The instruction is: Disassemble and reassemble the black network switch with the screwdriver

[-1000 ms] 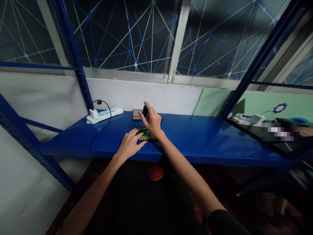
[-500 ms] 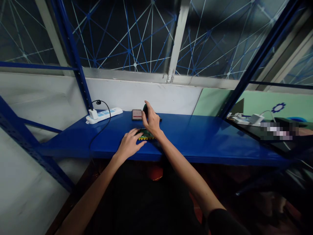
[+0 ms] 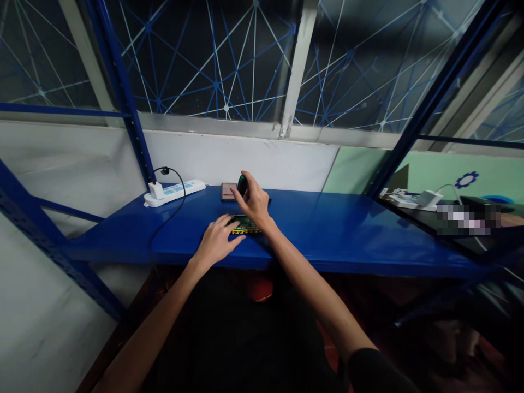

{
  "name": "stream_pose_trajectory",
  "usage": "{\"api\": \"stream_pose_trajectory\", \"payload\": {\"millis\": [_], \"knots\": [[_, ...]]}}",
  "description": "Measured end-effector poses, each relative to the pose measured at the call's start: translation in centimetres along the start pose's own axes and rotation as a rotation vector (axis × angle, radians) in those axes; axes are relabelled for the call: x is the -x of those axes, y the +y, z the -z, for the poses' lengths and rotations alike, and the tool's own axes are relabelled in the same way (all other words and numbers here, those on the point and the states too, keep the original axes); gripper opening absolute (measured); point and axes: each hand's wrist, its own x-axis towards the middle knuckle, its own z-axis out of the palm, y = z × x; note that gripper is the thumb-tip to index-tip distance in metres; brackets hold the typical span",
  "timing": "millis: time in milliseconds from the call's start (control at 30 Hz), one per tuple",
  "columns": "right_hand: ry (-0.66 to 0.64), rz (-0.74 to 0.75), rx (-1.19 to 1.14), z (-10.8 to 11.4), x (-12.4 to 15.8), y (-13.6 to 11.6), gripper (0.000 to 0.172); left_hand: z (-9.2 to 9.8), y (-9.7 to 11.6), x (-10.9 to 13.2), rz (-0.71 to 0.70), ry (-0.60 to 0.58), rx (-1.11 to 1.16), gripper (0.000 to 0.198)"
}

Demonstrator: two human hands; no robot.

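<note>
My left hand [image 3: 216,237] lies on the left part of a green circuit board [image 3: 244,222] with a yellow front edge, its fingers spread along the board. Over the board's right part is my right hand [image 3: 254,202], gripping an upright dark handle with a green top [image 3: 242,184]. The thumb sticks out to the left and the index finger rests near the handle's top. The lower end of the handled tool is hidden by my hand, as is the board's right end.
Behind my hands lies a small device with a lit screen [image 3: 228,191]. A white power strip [image 3: 176,190] with a black cable sits at the back left of the blue table [image 3: 327,229]. Blue uprights [image 3: 403,114] frame both sides. Chargers [image 3: 428,200] and a blurred-out patch are at right.
My right hand has turned slightly: the thumb has swung left and up away from the palm, and the index finger has dipped a little. My left hand and the board have stayed put.
</note>
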Motion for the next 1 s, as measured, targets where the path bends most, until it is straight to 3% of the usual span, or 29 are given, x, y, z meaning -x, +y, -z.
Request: {"api": "stream_pose_trajectory", "payload": {"millis": [633,1000], "knots": [[-0.062,0.008,0.101,0.16,-0.06,-0.18,0.062,0.13,0.14,-0.06,0.009,-0.007,0.008,0.037],[-0.015,-0.039,-0.005,-0.02,0.00,0.02,0.058,0.02,0.03,0.01,0.012,-0.011,0.012,0.037]]}}
